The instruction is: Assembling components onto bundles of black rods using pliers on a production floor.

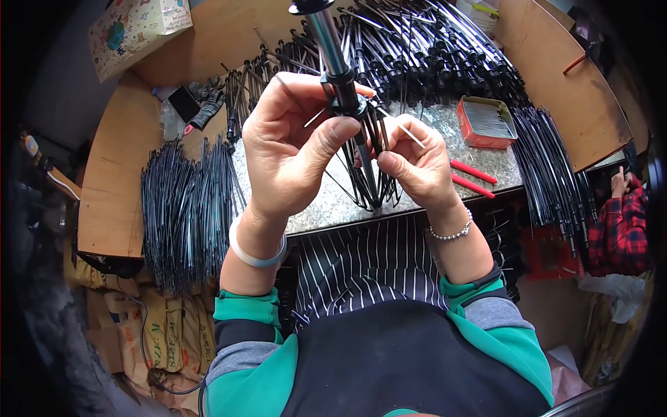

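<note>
An umbrella frame (327, 42) is held up in front of me, its metal shaft slanting and its black ribs (361, 182) hanging folded around the lower end. My left hand (283, 149) is closed around the black collar (342, 90) on the shaft, thumb in front. Close by on the right, my right hand (420, 163) pinches a black rib just under the collar. A thin pale wire (406, 132) sticks out on both sides of the collar. The fingertips of my right hand are partly hidden behind the rib.
Umbrella shafts (417, 55) are heaped at the back. Bundles of black ribs (191, 208) overhang the left edge, more frames (552, 170) the right. A red tin of thin wires (488, 124) and red-handled pliers (474, 178) lie on the grey worktop (299, 212). Another person's plaid sleeve (618, 233) appears far right.
</note>
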A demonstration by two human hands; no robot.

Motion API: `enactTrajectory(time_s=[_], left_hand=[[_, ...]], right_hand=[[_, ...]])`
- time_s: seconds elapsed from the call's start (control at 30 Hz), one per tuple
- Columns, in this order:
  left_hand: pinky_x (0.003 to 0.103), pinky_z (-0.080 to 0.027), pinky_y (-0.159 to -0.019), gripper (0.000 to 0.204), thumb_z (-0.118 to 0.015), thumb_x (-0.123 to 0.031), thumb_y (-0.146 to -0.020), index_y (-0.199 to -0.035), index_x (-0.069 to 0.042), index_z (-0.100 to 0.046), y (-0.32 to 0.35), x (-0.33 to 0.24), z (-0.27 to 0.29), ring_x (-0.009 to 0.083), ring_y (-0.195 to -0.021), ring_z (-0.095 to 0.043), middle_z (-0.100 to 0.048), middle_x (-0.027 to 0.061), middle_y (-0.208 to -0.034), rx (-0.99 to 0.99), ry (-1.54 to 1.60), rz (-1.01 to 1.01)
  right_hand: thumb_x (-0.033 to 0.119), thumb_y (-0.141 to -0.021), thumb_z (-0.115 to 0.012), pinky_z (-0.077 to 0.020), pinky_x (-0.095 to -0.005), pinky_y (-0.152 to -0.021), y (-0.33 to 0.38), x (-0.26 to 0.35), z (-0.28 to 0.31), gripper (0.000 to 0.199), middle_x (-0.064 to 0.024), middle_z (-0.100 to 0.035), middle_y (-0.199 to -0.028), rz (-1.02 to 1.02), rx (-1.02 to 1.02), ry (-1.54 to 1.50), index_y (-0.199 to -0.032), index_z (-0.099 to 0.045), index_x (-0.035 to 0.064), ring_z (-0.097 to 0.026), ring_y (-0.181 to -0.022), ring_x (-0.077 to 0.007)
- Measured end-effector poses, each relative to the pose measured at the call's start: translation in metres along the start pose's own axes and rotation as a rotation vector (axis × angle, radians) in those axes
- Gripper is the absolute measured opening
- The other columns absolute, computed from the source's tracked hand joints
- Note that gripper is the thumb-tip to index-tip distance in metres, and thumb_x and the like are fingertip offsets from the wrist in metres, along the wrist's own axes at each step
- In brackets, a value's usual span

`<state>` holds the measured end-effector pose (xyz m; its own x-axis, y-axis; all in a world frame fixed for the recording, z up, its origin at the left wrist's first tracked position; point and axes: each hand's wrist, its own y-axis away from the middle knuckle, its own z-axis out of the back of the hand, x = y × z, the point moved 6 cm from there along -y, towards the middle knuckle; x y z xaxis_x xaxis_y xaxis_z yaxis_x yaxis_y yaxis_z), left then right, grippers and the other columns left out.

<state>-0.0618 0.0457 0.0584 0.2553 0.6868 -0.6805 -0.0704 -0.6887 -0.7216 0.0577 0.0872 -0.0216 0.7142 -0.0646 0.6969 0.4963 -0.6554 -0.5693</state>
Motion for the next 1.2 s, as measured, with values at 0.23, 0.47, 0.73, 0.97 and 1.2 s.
enactTrajectory(time_s=[0.23, 0.47, 0.73, 0.97, 1.2], left_hand=[[0.030, -0.053, -0.074, 0.027, -0.063, -0.003, -0.081, -0.099, 0.003, -0.043, 0.000, 0.007, -0.004, 0.0176, -0.083, -0.061, -0.058, 0.0210, -0.100, 0.067, 0.063, 0.053], [0.033, -0.051, -0.078, 0.028, -0.063, -0.006, -0.081, -0.098, 0.001, -0.042, 0.006, 0.008, -0.012, 0.0221, -0.089, -0.060, -0.057, 0.0210, -0.097, 0.122, 0.076, 0.033], [0.033, -0.050, -0.080, 0.028, -0.063, -0.003, -0.081, -0.098, 0.000, -0.041, 0.012, 0.007, -0.019, 0.0220, -0.090, -0.059, -0.056, 0.0195, -0.099, 0.109, -0.048, -0.081], [0.031, -0.048, -0.081, 0.027, -0.062, -0.002, -0.081, -0.097, -0.001, -0.041, 0.011, 0.011, -0.021, 0.0194, -0.093, -0.057, -0.056, 0.0171, -0.096, 0.127, 0.043, -0.024], [0.030, -0.047, -0.081, 0.025, -0.060, 0.002, -0.081, -0.098, -0.001, -0.041, 0.011, 0.011, -0.026, 0.0190, -0.091, -0.056, -0.055, 0.0172, -0.099, 0.117, -0.022, -0.048]], right_hand=[[-0.002, -0.077, -0.066, -0.0478, -0.0289, -0.084, 0.002, 0.007, 0.000, 0.026, -0.0088, -0.058, -0.097, 0.020, 0.022, -0.019, -0.099, -0.054, -0.0024, -0.057, -0.092, -0.0147], [-0.004, -0.074, -0.068, -0.0476, -0.0317, -0.086, 0.010, 0.007, 0.005, 0.028, -0.0118, -0.058, -0.100, 0.029, 0.069, -0.031, -0.100, -0.058, -0.0039, -0.057, -0.095, -0.0177], [-0.006, -0.073, -0.067, -0.0482, -0.0302, -0.082, 0.019, 0.018, -0.002, 0.031, -0.0132, -0.056, -0.103, 0.231, -0.021, 0.192, -0.102, -0.060, -0.0029, -0.056, -0.098, -0.0204], [-0.009, -0.073, -0.063, -0.0453, -0.0322, -0.081, 0.035, 0.033, -0.007, 0.039, -0.0165, -0.056, -0.101, 0.492, -0.032, 0.788, -0.110, -0.058, 0.0003, -0.055, -0.093, -0.0228], [-0.010, -0.072, -0.063, -0.0466, -0.0313, -0.075, 0.038, 0.042, -0.012, 0.040, -0.0158, -0.058, -0.099, 0.635, -0.069, 0.934, -0.110, -0.059, -0.0001, -0.057, -0.088, -0.0235]])
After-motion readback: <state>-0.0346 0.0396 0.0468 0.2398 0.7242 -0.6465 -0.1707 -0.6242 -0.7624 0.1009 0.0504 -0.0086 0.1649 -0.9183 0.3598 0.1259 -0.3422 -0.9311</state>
